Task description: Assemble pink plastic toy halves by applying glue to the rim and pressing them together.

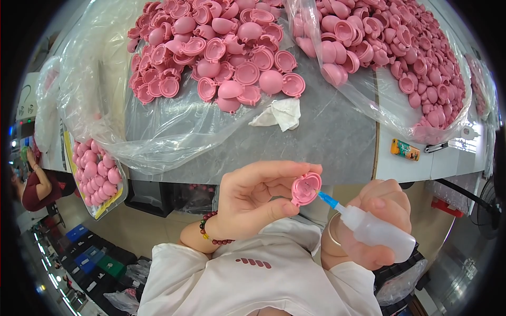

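Observation:
Between thumb and fingertips, my left hand point(247, 192) holds a pink plastic half-shell point(307, 188), its hollow side turned toward me and to the right. My right hand point(387, 208) is wrapped round a white squeeze bottle point(377, 237) with a blue nozzle point(328, 199). The nozzle's thin tip reaches the right rim of the half-shell; whether it touches, I cannot tell. Both hands are in front of the table's near edge. Beyond them a heap of similar pink shells point(246, 72) lies on the grey tabletop point(327, 131).
A crumpled white tissue point(284, 113) lies near the heap. Clear plastic sheeting point(158, 152) spreads at left, and a larger bag of pink shells point(411, 63) stands at right. A tray of closed pink pieces point(97, 179) sits at lower left. An orange-teal object point(405, 150) rests at right. A person point(39, 184) is far left.

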A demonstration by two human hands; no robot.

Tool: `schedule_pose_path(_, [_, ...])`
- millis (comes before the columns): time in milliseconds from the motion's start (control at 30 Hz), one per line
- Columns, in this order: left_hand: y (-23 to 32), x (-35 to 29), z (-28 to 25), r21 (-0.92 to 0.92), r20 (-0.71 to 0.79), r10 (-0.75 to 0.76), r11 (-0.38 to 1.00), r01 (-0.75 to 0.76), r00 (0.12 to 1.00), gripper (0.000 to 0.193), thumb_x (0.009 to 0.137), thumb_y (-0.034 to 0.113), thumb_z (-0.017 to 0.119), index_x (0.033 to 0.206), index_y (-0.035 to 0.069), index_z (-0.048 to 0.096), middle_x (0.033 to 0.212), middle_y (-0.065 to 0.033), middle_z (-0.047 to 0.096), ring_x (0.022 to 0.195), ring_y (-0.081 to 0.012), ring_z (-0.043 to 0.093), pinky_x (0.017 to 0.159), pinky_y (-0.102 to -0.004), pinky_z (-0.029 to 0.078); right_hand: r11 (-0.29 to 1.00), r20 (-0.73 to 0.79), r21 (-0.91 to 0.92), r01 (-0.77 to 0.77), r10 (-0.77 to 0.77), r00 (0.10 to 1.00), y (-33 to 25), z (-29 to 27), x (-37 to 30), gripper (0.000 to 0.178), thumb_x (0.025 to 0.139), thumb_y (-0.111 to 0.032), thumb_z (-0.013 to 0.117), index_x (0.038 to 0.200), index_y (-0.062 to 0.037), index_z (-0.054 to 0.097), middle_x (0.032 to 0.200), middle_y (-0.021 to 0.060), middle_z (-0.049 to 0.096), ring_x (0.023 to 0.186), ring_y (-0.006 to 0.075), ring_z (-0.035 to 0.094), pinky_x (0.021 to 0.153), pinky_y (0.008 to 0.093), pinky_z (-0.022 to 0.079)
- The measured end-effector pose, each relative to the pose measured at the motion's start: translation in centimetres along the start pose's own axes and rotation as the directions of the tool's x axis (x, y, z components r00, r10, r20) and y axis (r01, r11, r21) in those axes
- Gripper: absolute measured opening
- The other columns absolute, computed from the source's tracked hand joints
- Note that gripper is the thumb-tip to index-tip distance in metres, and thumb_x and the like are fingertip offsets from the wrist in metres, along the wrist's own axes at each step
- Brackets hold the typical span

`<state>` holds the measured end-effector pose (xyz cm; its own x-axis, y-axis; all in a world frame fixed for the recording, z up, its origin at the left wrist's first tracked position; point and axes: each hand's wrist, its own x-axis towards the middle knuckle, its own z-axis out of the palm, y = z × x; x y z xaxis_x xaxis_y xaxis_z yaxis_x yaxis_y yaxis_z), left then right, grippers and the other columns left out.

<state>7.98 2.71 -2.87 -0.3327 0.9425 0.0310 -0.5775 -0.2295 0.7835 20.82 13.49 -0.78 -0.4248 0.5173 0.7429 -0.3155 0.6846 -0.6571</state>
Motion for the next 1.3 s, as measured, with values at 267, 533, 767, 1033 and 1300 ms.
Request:
schedule_pose_path(267, [0.0,0.0,-0.5,0.145,0.063,0.111,0.982,-0.119,0.992,0.043,0.069,0.001,0.066,0.108,-0.006,0.047,0.108,-0.0289,0.049,0.096,-0.0267,0.054,0.082,-0.0338,0.045,0.997,-0.029,-0.071,-0.004,0.002,1.000,0.1,0.2,-0.3,0.061,0.083,-0.050,0.037,0.091,0.0078,0.055,0.058,0.0047,0.040,0.049,0.0123,0.034,0.038,0.0237,0.019])
schedule_pose_path(533, [0.4,0.3,-1.2,0.622,0.248,0.319,0.672,-0.403,0.915,0.042,0.068,-0.006,0.064,0.107,-0.007,0.047,0.106,-0.0310,0.049,0.094,-0.0297,0.055,0.079,-0.0333,0.046,0.997,0.048,-0.072,0.016,-0.013,0.999,0.3,0.0,-0.1,0.060,0.084,-0.049,0.034,0.095,0.0072,0.053,0.060,0.0052,0.040,0.049,0.0121,0.033,0.038,0.0238,0.020])
schedule_pose_path(767, [-0.2,0.5,-1.1,0.215,0.112,0.289,0.927,-0.308,0.951,0.034,0.072,-0.006,0.058,0.106,-0.003,0.051,0.110,-0.0246,0.051,0.090,-0.0234,0.058,0.078,-0.0316,0.046,0.980,-0.445,-0.048,-0.192,0.151,0.883,1.4,0.5,0.2,0.036,0.077,-0.029,0.060,0.098,-0.0011,0.052,0.078,0.0085,0.054,0.063,0.0172,0.050,0.061,0.0233,0.037])
schedule_pose_path(1033, [-0.8,0.6,-1.5,-0.559,0.294,-0.057,0.800,0.220,0.954,0.028,0.081,0.006,0.051,0.107,0.010,0.041,0.106,-0.0193,0.051,0.079,-0.0283,0.055,0.061,-0.0372,0.051,0.836,0.008,-0.317,-0.449,0.475,0.880,4.1,0.7,1.7,0.032,0.066,-0.001,0.064,0.096,-0.0011,0.054,0.093,0.0067,0.060,0.077,0.0134,0.056,0.064,0.0200,0.039])
schedule_pose_path(1300, [-1.0,0.1,-1.5,-0.678,0.356,-0.109,0.653,0.337,0.928,0.037,0.080,0.006,0.054,0.114,0.010,0.040,0.112,-0.0193,0.049,0.079,-0.0268,0.056,0.064,-0.0321,0.050,0.436,-0.010,-0.896,-0.077,0.154,0.988,4.5,-7.1,5.8,0.027,0.075,-0.005,0.058,0.101,-0.0012,0.055,0.094,0.0065,0.058,0.085,0.0133,0.052,0.071,0.0255,0.041])
